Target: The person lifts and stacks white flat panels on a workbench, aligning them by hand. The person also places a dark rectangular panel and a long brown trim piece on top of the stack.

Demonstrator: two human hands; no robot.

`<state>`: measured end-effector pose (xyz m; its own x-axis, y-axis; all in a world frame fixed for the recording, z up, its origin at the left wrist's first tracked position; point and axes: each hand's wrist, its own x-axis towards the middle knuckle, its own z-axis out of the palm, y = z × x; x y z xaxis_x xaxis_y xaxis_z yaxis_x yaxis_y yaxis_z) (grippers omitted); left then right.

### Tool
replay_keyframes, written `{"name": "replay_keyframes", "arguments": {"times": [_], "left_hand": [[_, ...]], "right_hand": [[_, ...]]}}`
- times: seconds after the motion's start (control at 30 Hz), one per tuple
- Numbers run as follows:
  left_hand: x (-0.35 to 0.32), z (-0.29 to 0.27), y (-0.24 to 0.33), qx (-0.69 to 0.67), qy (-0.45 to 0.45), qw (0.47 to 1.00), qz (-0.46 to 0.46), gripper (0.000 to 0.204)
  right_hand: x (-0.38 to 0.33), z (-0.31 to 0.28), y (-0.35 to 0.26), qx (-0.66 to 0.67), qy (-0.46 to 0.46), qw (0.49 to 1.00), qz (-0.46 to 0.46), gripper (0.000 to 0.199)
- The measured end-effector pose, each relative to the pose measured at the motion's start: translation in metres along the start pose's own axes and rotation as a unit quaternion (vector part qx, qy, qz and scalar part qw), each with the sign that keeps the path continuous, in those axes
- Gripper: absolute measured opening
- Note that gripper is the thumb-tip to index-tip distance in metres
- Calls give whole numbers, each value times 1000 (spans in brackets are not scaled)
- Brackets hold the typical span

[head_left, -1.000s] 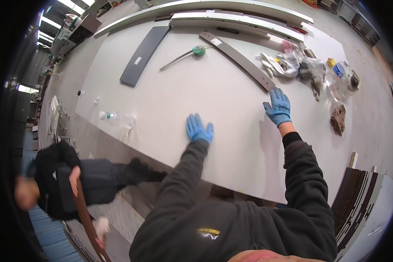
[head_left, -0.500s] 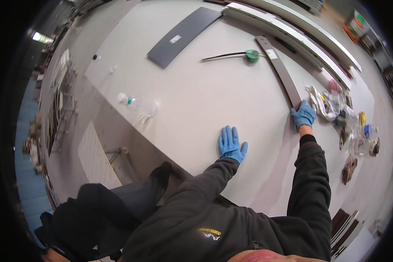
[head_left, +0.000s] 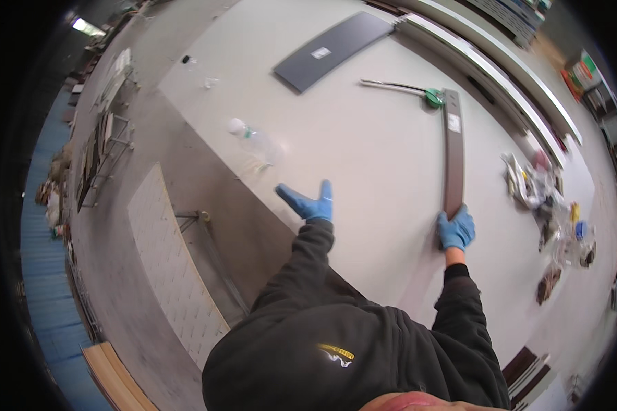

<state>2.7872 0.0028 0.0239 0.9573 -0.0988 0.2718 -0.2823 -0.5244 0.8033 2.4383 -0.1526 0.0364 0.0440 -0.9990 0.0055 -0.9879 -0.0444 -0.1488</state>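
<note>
Gripped at its near end by my blue-gloved right hand (head_left: 456,228), a long brown strip (head_left: 454,154) with a white label points away from me over the pale tabletop (head_left: 384,157). My left hand (head_left: 311,201), also in a blue glove, hovers near the table's left edge with thumb and fingers spread and nothing in it. Beside the far end of the strip sits a green tape measure (head_left: 433,98), a length of its tape drawn out to the left. Whether the strip touches the tape measure I cannot tell.
A dark grey curved panel (head_left: 336,51) with a label lies at the back. Clear plastic bottles (head_left: 257,140) stand near the left edge. Long white profiles (head_left: 487,75) line the far right, and a clutter of bags and bottles (head_left: 538,185) covers the right side.
My right hand has drawn the brown strip nearer and swung it straighter, its far end now by the tape measure. My left hand has lifted and shifted left, fingers spreading. The view has turned.
</note>
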Motion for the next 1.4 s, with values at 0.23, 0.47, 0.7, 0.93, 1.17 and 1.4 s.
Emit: {"name": "replay_keyframes", "arguments": {"times": [0.23, 0.47, 0.7, 0.93, 1.17, 1.4], "left_hand": [[169, -10, -18, -279, -104, 949, -104, 128], [281, 1, -35, -700, -205, 522, -442, 106], [327, 15, -46, -475, -260, 813, -214, 82], [409, 44, -34, -224, -175, 955, 88, 49], [520, 118, -26, -141, -103, 977, 121, 85], [512, 143, -49, -57, 27, 994, 90, 92]], "right_hand": [[4, 35, -2, -4, -33, 999, 31, 72], [-9, 2, -93, -75, -50, 978, 188, 75], [-8, 8, -118, -105, -28, 968, 227, 67], [-3, 16, -123, -129, -37, 957, 258, 71], [-2, 22, -131, -133, -19, 948, 290, 72], [1, 23, -133, -128, -15, 944, 303, 73]]}}
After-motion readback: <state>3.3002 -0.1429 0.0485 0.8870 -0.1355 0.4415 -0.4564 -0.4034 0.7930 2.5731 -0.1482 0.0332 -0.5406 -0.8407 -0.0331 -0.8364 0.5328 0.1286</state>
